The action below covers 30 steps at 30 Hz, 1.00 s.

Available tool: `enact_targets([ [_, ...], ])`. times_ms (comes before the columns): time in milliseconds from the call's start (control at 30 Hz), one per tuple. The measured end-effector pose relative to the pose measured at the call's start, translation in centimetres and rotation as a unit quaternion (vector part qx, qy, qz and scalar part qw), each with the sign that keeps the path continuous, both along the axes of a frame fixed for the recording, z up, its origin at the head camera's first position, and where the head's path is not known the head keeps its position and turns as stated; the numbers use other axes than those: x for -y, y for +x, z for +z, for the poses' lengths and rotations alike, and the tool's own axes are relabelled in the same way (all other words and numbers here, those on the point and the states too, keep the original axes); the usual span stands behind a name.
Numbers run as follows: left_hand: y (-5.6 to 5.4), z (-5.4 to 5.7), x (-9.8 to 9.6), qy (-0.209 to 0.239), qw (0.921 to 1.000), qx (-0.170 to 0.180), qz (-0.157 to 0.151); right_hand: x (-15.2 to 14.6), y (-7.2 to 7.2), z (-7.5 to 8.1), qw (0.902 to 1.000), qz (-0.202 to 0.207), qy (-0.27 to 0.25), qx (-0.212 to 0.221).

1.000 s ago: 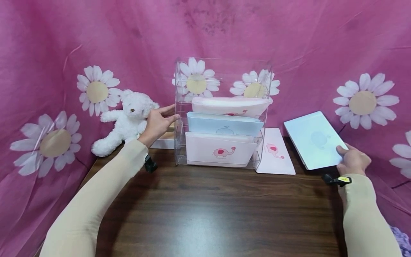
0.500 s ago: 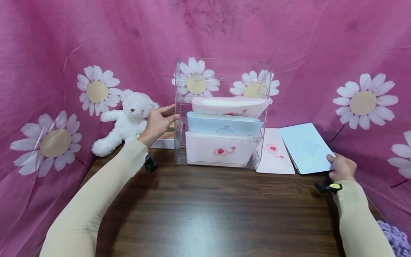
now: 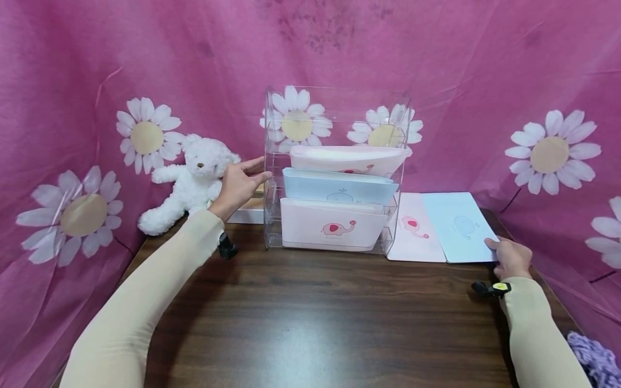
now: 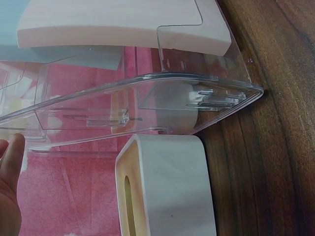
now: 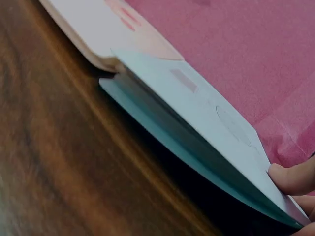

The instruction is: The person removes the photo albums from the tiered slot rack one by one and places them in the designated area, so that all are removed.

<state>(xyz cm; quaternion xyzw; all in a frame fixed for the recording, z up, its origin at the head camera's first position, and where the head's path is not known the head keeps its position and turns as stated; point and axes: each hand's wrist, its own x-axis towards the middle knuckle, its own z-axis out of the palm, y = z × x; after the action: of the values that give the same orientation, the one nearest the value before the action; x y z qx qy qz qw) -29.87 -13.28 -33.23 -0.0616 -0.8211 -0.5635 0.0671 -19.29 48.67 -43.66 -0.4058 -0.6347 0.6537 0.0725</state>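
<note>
In the head view, my left hand [image 3: 239, 186] touches the left side of a clear acrylic rack [image 3: 273, 215] with extended fingers. The rack holds a pink elephant booklet [image 3: 335, 229] in front, a blue whale booklet [image 3: 335, 186] behind it, and another pink booklet [image 3: 349, 157] higher up. At the right, my right hand [image 3: 511, 256] pinches the near right corner of a light blue whale notebook [image 3: 456, 223], thumb on its cover. The notebook's left edge meets a pink elephant notebook [image 3: 419, 237] beside the rack. The right wrist view shows its lower cover [image 5: 167, 137] sagging from the pages.
A white plush bear [image 3: 194, 178] sits left of the rack. Between them stands a white box with a wood-coloured slotted top [image 4: 177, 182]. Pink flowered cloth [image 3: 461, 108] hangs behind the dark wooden table [image 3: 315, 312]. Purple knitted fabric [image 3: 594, 353] lies at the lower right.
My right hand has brought the blue notebook left and down, from tilted and apart to lying flatter against the pink notebook. My left hand and the rack have stayed in place.
</note>
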Motion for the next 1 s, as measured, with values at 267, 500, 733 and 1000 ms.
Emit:
enact_targets([
  [267, 0.1, 0.2, -0.2, 0.006, 1.0, -0.003, -0.001, -0.2, 0.0, 0.5, 0.9554, 0.107, 0.254, 0.105],
  [500, 0.0, 0.1, 0.0, 0.012, 0.9999, 0.008, 0.0, -0.2, 0.0, 0.7, 0.9139, 0.151, 0.359, 0.115],
  [733, 0.1, 0.4, -0.1, 0.015, 0.9998, 0.009, -0.002, 0.3, -1.3, 2.1, 0.9149, 0.093, 0.392, 0.03],
  [1000, 0.2, 0.3, -0.2, 0.009, 0.9999, 0.008, -0.004, 3.5, -4.0, 8.6, 0.9496, -0.05, 0.066, -0.302],
])
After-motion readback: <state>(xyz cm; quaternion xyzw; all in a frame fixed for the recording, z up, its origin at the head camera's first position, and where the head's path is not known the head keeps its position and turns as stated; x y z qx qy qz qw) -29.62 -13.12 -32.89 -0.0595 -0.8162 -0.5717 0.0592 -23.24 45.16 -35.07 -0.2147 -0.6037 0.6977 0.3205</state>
